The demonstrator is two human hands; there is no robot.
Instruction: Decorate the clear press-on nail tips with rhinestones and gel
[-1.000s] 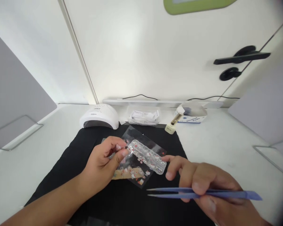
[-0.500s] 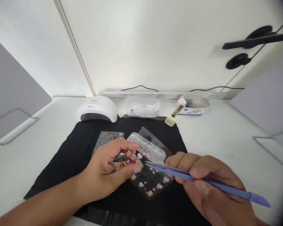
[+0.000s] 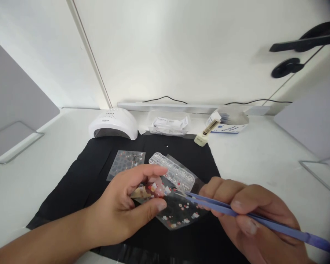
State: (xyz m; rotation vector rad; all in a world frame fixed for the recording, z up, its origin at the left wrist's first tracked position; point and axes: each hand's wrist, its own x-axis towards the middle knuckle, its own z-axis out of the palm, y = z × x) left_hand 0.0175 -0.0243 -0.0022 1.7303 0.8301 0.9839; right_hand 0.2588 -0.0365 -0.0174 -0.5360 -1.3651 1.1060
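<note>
A clear nail sticker sheet (image 3: 187,214), printed with small white-and-red cartoon figures, lies at a slant over the black cloth. My left hand (image 3: 134,201) grips its left part; the thumb is in front and fingertips show reddish through the clear film. Blue tweezers (image 3: 217,206) are pinched in my right hand (image 3: 247,212), their thin tips slightly apart and pointing left over the sheet. Whether the tips hold anything is too small to tell. Just behind the sheet sits a clear compartment case (image 3: 172,168) of tiny shiny rhinestones.
A second sticker sheet (image 3: 123,161) lies on the black cloth (image 3: 79,176) to the left. Along the back stand a white nail lamp (image 3: 114,123), a clear tray (image 3: 169,126) of packets, a tilted nail polish bottle (image 3: 202,138) and an alcohol pads box (image 3: 228,126).
The tweezer tips have moved slightly right, away from my left thumb. My left finger and thumb have shifted a little right, and the camera view has tilted slightly.
</note>
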